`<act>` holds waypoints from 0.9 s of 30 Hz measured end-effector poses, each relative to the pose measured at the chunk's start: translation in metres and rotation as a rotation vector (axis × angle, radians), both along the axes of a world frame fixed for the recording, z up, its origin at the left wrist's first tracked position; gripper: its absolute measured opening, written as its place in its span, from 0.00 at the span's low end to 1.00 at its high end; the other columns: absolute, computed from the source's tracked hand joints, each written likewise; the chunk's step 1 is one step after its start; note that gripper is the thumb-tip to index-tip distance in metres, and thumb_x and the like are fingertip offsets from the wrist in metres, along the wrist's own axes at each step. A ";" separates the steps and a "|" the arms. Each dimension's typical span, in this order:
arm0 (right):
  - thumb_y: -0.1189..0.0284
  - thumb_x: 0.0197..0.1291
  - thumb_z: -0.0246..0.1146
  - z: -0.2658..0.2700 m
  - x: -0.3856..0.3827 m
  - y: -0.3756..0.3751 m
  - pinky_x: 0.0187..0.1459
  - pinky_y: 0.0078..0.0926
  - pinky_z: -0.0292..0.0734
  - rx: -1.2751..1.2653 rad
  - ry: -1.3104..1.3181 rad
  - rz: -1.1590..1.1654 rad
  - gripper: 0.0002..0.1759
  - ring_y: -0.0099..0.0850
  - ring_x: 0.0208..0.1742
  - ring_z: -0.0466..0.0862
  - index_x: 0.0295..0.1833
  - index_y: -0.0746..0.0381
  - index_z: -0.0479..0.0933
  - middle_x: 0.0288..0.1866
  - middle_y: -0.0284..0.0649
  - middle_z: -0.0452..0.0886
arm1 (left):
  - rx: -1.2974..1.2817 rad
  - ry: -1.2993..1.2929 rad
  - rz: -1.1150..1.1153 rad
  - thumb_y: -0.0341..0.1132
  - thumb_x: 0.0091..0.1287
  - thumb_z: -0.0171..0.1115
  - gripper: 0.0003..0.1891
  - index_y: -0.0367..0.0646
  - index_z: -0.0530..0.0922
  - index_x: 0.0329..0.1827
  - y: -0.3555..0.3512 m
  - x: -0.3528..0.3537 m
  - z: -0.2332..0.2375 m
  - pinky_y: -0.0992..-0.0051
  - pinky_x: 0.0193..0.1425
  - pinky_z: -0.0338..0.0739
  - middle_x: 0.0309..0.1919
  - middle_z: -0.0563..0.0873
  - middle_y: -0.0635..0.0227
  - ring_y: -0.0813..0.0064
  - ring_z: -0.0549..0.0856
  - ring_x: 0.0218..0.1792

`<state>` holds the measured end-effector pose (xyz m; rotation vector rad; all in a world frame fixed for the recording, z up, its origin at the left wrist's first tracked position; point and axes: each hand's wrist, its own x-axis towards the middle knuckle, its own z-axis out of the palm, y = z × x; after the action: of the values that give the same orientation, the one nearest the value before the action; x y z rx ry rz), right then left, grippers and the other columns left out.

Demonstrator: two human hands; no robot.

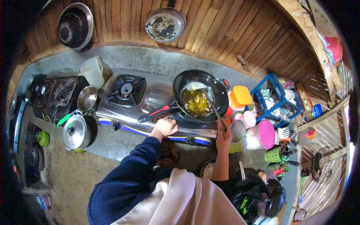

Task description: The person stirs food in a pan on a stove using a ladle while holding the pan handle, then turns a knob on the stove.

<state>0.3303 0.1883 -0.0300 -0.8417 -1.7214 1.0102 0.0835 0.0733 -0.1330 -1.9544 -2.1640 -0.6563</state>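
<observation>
My right hand (224, 134) is closed around the long handle of a spatula (214, 106), whose blade dips into a black wok (219, 101). Yellow liquid, probably oil, and pale bits (197, 99) lie in the wok, which sits on the right burner of a two-burner gas stove (153, 92). The wok's black and red handle (154, 113) points left, just above my left hand (167, 126). That hand rests on the stove's front edge with its fingers curled, and nothing shows in it. The left burner (126, 89) has no pot on it.
A lidded pot (74, 132), a steel bowl (87, 98) and a blackened grill (56, 92) stand left. On the right are an orange-lidded container (242, 95), a pink-lidded jar (266, 134), a strainer (237, 131) and a blue rack (277, 98). Two pans (165, 25) hang behind.
</observation>
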 end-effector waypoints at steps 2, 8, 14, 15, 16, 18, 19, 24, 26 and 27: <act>0.72 0.66 0.56 -0.005 0.002 0.004 0.41 0.17 0.76 0.058 -0.027 -0.015 0.16 0.27 0.46 0.80 0.58 0.67 0.71 0.51 0.42 0.78 | 0.002 0.015 -0.006 0.51 0.60 0.54 0.18 0.44 0.76 0.25 0.001 0.000 -0.001 0.63 0.32 0.77 0.22 0.82 0.60 0.59 0.82 0.27; 0.75 0.66 0.54 0.012 0.019 -0.015 0.35 0.19 0.82 -0.111 0.103 0.052 0.18 0.27 0.53 0.79 0.60 0.68 0.68 0.53 0.45 0.77 | 0.011 -0.008 0.001 0.51 0.59 0.54 0.18 0.44 0.76 0.26 0.001 0.000 -0.002 0.61 0.33 0.77 0.22 0.82 0.59 0.57 0.82 0.26; 0.74 0.66 0.55 0.038 0.053 -0.045 0.36 0.22 0.82 -0.156 0.065 -0.018 0.17 0.28 0.47 0.80 0.59 0.68 0.70 0.51 0.46 0.78 | -0.027 -0.010 0.002 0.51 0.60 0.53 0.19 0.43 0.76 0.27 0.001 0.001 0.000 0.61 0.33 0.77 0.22 0.82 0.59 0.57 0.82 0.28; 0.74 0.66 0.55 0.040 0.058 -0.049 0.36 0.22 0.82 -0.141 0.067 -0.045 0.17 0.28 0.46 0.81 0.58 0.68 0.70 0.50 0.46 0.79 | -0.027 -0.010 -0.003 0.51 0.60 0.53 0.19 0.43 0.76 0.27 0.001 0.000 0.000 0.61 0.33 0.77 0.22 0.82 0.59 0.57 0.82 0.28; 0.74 0.66 0.55 0.041 0.064 -0.052 0.36 0.22 0.82 -0.126 0.068 -0.073 0.17 0.27 0.45 0.81 0.58 0.68 0.70 0.48 0.46 0.79 | -0.029 -0.007 0.001 0.51 0.60 0.53 0.19 0.43 0.76 0.27 0.001 0.000 0.000 0.61 0.33 0.77 0.22 0.82 0.59 0.57 0.82 0.29; 0.73 0.66 0.55 0.042 0.079 -0.056 0.36 0.21 0.81 -0.133 0.046 -0.096 0.17 0.27 0.42 0.81 0.58 0.68 0.71 0.48 0.46 0.80 | -0.030 -0.002 -0.002 0.51 0.60 0.53 0.19 0.43 0.76 0.27 0.001 0.001 0.000 0.61 0.33 0.77 0.22 0.82 0.59 0.57 0.82 0.29; 0.72 0.66 0.55 0.043 0.084 -0.058 0.36 0.21 0.81 -0.139 0.024 -0.112 0.17 0.26 0.40 0.82 0.58 0.68 0.71 0.47 0.46 0.80 | -0.030 0.003 0.006 0.51 0.60 0.53 0.19 0.43 0.76 0.27 0.001 0.001 0.000 0.61 0.34 0.77 0.22 0.82 0.59 0.57 0.82 0.29; 0.70 0.66 0.56 0.060 0.104 -0.075 0.36 0.20 0.79 -0.177 -0.052 -0.126 0.18 0.26 0.35 0.82 0.57 0.70 0.71 0.46 0.47 0.81 | -0.004 0.004 0.009 0.51 0.60 0.53 0.19 0.43 0.76 0.27 0.002 0.001 -0.002 0.62 0.33 0.77 0.22 0.82 0.59 0.57 0.82 0.28; 0.70 0.66 0.56 0.065 0.109 -0.080 0.36 0.21 0.78 -0.194 -0.077 -0.127 0.19 0.26 0.33 0.82 0.57 0.70 0.70 0.46 0.48 0.81 | 0.000 0.002 0.013 0.51 0.59 0.53 0.18 0.43 0.76 0.26 0.001 0.001 -0.002 0.62 0.33 0.77 0.22 0.82 0.59 0.58 0.82 0.28; 0.70 0.66 0.56 0.069 0.111 -0.082 0.37 0.21 0.78 -0.203 -0.087 -0.126 0.18 0.26 0.35 0.82 0.57 0.70 0.71 0.45 0.48 0.81 | -0.001 0.002 0.012 0.51 0.59 0.53 0.18 0.43 0.76 0.26 0.001 0.001 -0.002 0.62 0.33 0.77 0.22 0.82 0.59 0.58 0.82 0.28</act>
<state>0.4415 0.1059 0.0385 -1.1243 -1.6334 1.0891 0.0847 0.0745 -0.1351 -1.9407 -2.1733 -0.6522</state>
